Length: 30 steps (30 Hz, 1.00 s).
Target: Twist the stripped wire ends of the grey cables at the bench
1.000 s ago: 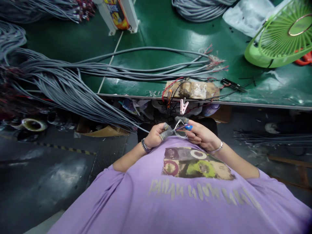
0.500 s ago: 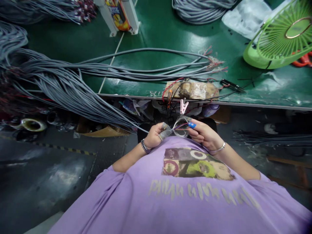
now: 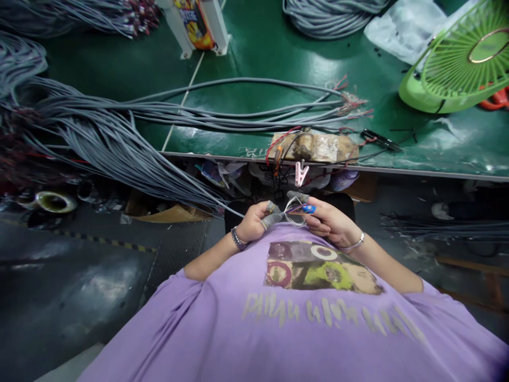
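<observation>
My left hand point(image 3: 256, 220) pinches the end of a grey cable point(image 3: 228, 208) between thumb and forefinger, both wearing grey finger covers. From that end fan out thin wires point(image 3: 293, 211) in white, purple and orange-red. My right hand point(image 3: 328, 220) is closed on these wires; its forefinger has a grey cover, and a blue wrap point(image 3: 309, 209) sits at the thumb or a finger beside them. Both hands are in front of my purple shirt, below the bench edge. Just above them a pink clip point(image 3: 301, 173) hangs from a taped block point(image 3: 316, 147).
More grey cables point(image 3: 107, 138) drape from the left over the green bench point(image 3: 254, 58), some with stripped ends at its middle. A green fan point(image 3: 457, 63), a black pen-like tool point(image 3: 380, 139), a plastic bag point(image 3: 405, 29) and a cable coil point(image 3: 334, 18) lie towards the right.
My right hand's fingers have shifted slightly on the wires, and its forefinger has moved left over the fanned strands. My left hand keeps its pinch on the cable.
</observation>
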Available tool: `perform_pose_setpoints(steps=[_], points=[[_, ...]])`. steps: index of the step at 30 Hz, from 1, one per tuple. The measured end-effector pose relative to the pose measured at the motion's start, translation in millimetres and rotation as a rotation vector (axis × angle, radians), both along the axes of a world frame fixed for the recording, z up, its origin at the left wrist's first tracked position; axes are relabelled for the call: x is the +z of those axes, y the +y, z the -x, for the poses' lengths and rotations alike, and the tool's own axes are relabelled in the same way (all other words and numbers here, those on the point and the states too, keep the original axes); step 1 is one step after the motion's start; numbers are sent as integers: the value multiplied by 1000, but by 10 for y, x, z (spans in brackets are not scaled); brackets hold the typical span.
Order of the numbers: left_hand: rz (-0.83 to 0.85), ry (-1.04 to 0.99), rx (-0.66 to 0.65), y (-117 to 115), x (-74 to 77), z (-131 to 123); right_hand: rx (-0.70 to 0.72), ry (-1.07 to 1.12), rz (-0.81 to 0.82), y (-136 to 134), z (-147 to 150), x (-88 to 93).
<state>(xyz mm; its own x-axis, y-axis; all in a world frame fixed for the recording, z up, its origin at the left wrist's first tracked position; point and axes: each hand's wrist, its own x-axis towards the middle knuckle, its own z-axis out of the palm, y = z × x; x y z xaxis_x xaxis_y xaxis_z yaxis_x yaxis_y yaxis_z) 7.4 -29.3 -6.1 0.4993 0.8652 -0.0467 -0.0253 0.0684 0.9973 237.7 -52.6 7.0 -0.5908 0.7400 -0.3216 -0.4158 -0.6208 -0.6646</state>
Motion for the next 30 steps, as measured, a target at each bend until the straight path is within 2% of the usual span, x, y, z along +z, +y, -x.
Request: perform_pose_setpoints(steps=[8,18,20,23,25,28,30], points=[[-24,3,3,6,-17,-7,-21,-21,40,26,-1,-34],[-113,45,22,45,4,5,-199,-130,98,67,105,-9],[-113,29,-7,36,21,23,-285,-139,113,148,9,-47],[-74,-5,-21,5,1,74,-551,-174,156,282,-226,-134],[6,-62,45,-9,-48,108,-643,-218,117,304,-331,-184],[154,-188,185,2,-112,132,-622,-354,-71,196,-293,-211],[229,-254,238,23,-102,126,-597,-435,-228,82,-189,-185]])
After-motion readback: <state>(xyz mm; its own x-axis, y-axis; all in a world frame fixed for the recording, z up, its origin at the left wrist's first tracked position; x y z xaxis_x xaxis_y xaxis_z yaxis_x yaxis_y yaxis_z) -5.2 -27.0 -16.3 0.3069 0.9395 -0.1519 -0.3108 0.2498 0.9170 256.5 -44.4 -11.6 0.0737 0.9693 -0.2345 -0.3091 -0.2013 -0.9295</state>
